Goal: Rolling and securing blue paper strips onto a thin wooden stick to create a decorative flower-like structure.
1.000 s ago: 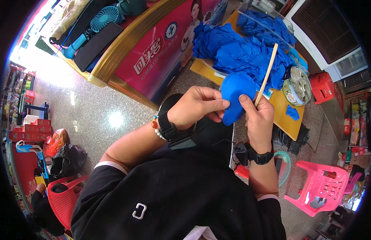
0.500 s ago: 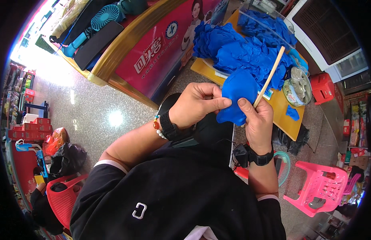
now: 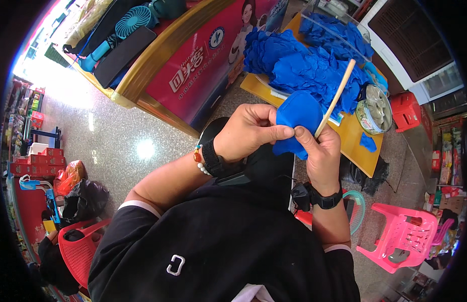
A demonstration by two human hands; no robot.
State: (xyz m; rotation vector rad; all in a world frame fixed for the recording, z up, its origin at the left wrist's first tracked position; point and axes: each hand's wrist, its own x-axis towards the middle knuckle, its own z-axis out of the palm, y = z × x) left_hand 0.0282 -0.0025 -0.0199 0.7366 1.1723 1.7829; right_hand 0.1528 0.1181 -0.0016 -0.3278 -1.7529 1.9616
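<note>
Between my two hands is a blue, rounded, soft-looking piece (image 3: pixel 300 110), perhaps fabric. My left hand (image 3: pixel 253 132) pinches its left edge between thumb and finger. My right hand (image 3: pixel 321 153) grips its lower right side, the thumb tip close to my left thumb. A slim wooden stick (image 3: pixel 340 93) also sits in my right hand, slanting up and to the right past the blue piece. Beyond my hands, a large heap of similar blue pieces (image 3: pixel 314 70) lies on a yellow table (image 3: pixel 361 153).
On the table, a round tin (image 3: pixel 366 120) holds pale crumpled material, near a loose blue scrap (image 3: pixel 367 142). A clear bin (image 3: pixel 339 25) contains more blue pieces. A wood-edged counter (image 3: pixel 143 65) stands at far left, a pink plastic chair (image 3: pixel 399 234) at right.
My right hand has shifted slightly left and its thumb is now nearly against my left thumb. The blue piece's lower part has folded in, and the stick moved a little left.
</note>
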